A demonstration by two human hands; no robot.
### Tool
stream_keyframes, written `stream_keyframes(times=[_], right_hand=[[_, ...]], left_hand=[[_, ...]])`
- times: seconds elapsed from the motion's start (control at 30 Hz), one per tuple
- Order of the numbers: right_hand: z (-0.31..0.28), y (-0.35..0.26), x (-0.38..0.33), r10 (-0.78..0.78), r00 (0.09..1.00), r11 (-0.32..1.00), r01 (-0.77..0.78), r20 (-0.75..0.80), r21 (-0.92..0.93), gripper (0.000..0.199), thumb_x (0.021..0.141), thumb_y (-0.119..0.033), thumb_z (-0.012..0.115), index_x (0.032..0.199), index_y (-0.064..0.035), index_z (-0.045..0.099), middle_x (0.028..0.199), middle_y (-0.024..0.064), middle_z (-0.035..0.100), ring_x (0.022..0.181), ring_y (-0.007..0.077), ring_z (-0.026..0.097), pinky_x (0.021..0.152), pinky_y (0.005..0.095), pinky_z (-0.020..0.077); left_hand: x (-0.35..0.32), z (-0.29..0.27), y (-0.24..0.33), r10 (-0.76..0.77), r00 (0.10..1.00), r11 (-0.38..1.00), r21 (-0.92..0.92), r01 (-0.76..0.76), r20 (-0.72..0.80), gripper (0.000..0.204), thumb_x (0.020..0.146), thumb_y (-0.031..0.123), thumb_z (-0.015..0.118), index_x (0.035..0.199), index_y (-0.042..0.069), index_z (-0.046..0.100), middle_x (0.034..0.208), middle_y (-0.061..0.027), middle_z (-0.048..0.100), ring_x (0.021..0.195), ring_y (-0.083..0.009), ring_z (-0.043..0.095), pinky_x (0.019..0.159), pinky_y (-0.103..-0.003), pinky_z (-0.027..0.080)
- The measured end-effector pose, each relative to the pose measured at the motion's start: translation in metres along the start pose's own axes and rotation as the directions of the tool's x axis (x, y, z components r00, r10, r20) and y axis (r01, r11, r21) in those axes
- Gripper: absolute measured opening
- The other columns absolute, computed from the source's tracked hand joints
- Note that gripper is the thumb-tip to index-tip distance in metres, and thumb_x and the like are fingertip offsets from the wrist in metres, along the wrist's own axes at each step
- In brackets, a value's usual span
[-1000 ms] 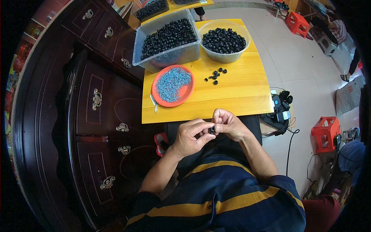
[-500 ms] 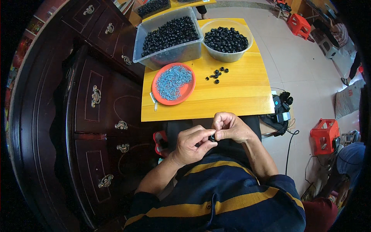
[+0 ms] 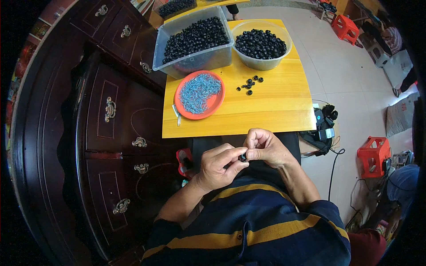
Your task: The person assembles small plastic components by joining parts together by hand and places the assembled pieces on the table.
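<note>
head view, left hand (image 3: pixel 216 167) pinching black part (image 3: pixel 242 157)

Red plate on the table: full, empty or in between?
In between: small silvery-blue pieces cover most of the red plate, but bare red shows on its right side.

Dark wooden cabinet (image 3: pixel 116 138) along left, ornate metal handles (image 3: pixel 110 110); pale tiled floor (image 3: pixel 346 117) right, red stools (image 3: pixel 367 154) standing there.

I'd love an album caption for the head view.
Left hand holding a small black part, right hand close against it, before a yellow table with a red plate.
</note>
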State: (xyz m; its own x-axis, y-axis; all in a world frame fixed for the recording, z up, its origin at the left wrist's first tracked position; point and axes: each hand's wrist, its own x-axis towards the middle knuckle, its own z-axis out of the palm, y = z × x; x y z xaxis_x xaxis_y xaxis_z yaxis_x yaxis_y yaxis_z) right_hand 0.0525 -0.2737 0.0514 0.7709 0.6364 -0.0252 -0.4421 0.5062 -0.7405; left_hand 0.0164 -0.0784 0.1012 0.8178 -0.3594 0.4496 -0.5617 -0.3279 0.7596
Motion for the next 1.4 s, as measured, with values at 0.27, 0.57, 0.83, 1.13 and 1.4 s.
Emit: stream_keyframes(times=[0.27, 0.57, 0.83, 1.13, 1.4], right_hand=[[-0.001, 0.003, 0.004, -0.035, 0.998, 0.999, 0.033, -0.051, -0.039, 0.022, 0.086, -0.011, 0.079, 0.085, -0.0085, 0.057, 0.081, 0.0000, 0.064, 0.073, 0.0086, 0.059, 0.069, 0.0227, 0.0472], [-0.004, 0.030, 0.013, -0.090, 0.995, 0.923, 0.099, -0.040, 0.373, 0.008, 0.095, -0.012, 0.068, 0.098, -0.0068, 0.063, 0.102, 0.0059, 0.070, 0.093, 0.0151, 0.067, 0.088, 0.0291, 0.0534], [0.002, 0.042, 0.017, -0.002, 0.975, 0.891, 0.103, -0.223, 0.443, 0.020, 0.095, -0.014, 0.068, 0.111, -0.0032, 0.069, 0.097, 0.0056, 0.071, 0.089, 0.0151, 0.067, 0.089, 0.0333, 0.0536], [0.016, 0.050, 0.021, -0.032, 0.939, 0.856, 0.202, -0.342, 0.476, 0.020, 0.095, -0.012, 0.067, 0.113, -0.0037, 0.068, 0.100, 0.0027, 0.070, 0.090, 0.0122, 0.064, 0.089, 0.0299, 0.0525], [0.015, 0.050, 0.023, -0.031, 0.963, 0.824, 0.175, -0.266, 0.539, 0.020, 0.095, -0.011, 0.066, 0.114, -0.0033, 0.067, 0.101, 0.0037, 0.069, 0.094, 0.0134, 0.065, 0.091, 0.0318, 0.0521]], left_hand=[[0.003, -0.001, -0.011, -0.044, 0.999, 0.999, -0.004, 0.044, 0.017, 0.035, 0.077, 0.000, 0.080, 0.110, 0.001, 0.069, 0.073, -0.0074, 0.059, 0.060, -0.0169, 0.058, 0.056, -0.029, 0.047], [0.008, 0.004, -0.023, 0.193, 0.975, 0.933, 0.328, -0.148, -0.110, 0.031, 0.076, 0.003, 0.081, 0.106, 0.004, 0.070, 0.084, -0.0087, 0.065, 0.068, -0.0231, 0.067, 0.060, -0.032, 0.054], [0.011, 0.003, -0.029, 0.298, 0.951, 0.840, 0.496, -0.221, -0.082, 0.023, 0.076, 0.004, 0.078, 0.097, 0.004, 0.069, 0.087, -0.0076, 0.066, 0.071, -0.0258, 0.067, 0.061, -0.036, 0.054], [0.011, 0.007, -0.036, 0.257, 0.960, 0.852, 0.496, -0.170, -0.113, 0.016, 0.084, 0.006, 0.074, 0.095, 0.002, 0.063, 0.082, -0.0119, 0.063, 0.069, -0.0282, 0.066, 0.058, -0.037, 0.053], [0.010, 0.003, -0.044, 0.292, 0.953, 0.839, 0.501, -0.213, -0.084, 0.023, 0.081, 0.008, 0.075, 0.099, 0.004, 0.062, 0.082, -0.0093, 0.061, 0.068, -0.0270, 0.066, 0.058, -0.037, 0.053]])
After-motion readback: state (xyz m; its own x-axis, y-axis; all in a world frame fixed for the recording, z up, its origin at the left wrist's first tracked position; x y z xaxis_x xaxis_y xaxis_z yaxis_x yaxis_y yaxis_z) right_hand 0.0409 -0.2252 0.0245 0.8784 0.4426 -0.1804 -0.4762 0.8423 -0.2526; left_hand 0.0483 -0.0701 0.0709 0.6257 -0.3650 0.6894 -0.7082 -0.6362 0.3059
